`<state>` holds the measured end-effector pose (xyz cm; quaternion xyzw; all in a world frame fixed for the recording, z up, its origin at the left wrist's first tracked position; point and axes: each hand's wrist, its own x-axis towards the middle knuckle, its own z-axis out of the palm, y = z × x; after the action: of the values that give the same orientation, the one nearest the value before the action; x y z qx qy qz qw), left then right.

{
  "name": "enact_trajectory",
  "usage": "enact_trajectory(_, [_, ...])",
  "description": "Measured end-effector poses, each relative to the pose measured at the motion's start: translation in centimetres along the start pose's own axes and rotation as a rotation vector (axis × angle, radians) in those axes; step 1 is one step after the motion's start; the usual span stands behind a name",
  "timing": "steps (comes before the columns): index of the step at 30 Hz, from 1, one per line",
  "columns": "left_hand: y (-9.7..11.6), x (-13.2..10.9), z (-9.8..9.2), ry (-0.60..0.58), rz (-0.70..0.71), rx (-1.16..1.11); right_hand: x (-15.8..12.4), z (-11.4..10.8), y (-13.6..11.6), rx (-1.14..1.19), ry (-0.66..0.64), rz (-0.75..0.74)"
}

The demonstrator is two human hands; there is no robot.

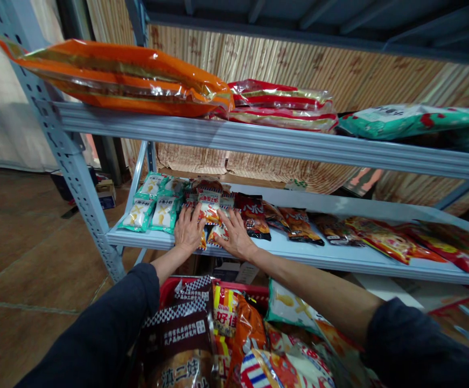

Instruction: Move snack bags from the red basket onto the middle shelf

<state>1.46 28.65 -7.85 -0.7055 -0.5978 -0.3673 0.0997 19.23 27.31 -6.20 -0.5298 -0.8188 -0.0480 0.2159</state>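
Observation:
On the lower shelf, a small white snack packet with red lettering [209, 203] lies between my hands on a cluster of similar packets. My left hand [189, 230] rests at its left side, fingers stretched forward over the packets. From the right, my right hand [236, 234] reaches in with its fingers extended and apart, touching the packets there. Another white and orange packet [218, 235] shows partly under my hands. Left of them lie several teal and white packets [165, 211] in two rows. A dark red packet [253, 215] is just right of my right hand.
Brown and orange packets [301, 225] and red bags [383, 240] continue along the shelf. The upper beam [274, 141] crosses above my hands, bearing a large orange bag [129, 78]. Below my arms stands a red basket [258, 291] full of snack bags. A perforated post [76, 167] rises left.

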Motion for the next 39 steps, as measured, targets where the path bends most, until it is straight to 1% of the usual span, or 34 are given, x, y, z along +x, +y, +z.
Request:
enact_trajectory(4, [-0.3, 0.1, 0.1, 0.027, 0.050, -0.013, 0.4, -0.6, -0.6, -0.107, 0.023, 0.065])
enact_trajectory(8, [-0.5, -0.2, 0.0, 0.031, 0.117, -0.021, 1.5, -1.2, -1.0, -0.195, 0.067, 0.002])
enact_trajectory(10, [-0.6, -0.2, 0.1, 0.034, 0.143, -0.021, 2.1, -1.3, -1.0, -0.208, 0.062, -0.031])
enact_trajectory(14, [-0.7, -0.2, 0.3, 0.062, 0.158, -0.035, 3.2, -1.2, -1.2, -0.185, 0.052, -0.039])
enact_trajectory(18, [-0.8, -0.2, 0.3, 0.066, 0.177, -0.029, 4.0, -0.9, -1.5, -0.156, 0.127, -0.008])
enact_trajectory(20, [-0.8, -0.2, 0.4, 0.069, 0.176, -0.024, 4.4, -0.8, -1.6, -0.136, 0.142, -0.001])
enact_trajectory(25, [-1.0, -0.4, 0.7, 0.105, 0.166, -0.037, 5.2, -1.1, -2.0, -0.090, 0.133, 0.018])
enact_trajectory(30, [-1.3, -0.7, 0.7, 0.103, 0.169, -0.036, 6.1, -1.6, -2.0, -0.084, 0.116, 0.023])
enact_trajectory(33, [-1.5, -0.8, 0.9, 0.113, 0.142, -0.047, 6.6, -1.7, -2.0, -0.065, 0.120, 0.046])
enact_trajectory(36, [-1.6, -0.9, 1.2, 0.131, 0.103, -0.065, 6.6, -1.8, -2.1, -0.075, 0.090, 0.069])
enact_trajectory(39, [-1.6, -0.9, 1.3, 0.141, 0.088, -0.084, 6.4, -1.8, -2.5, -0.120, 0.041, 0.040])
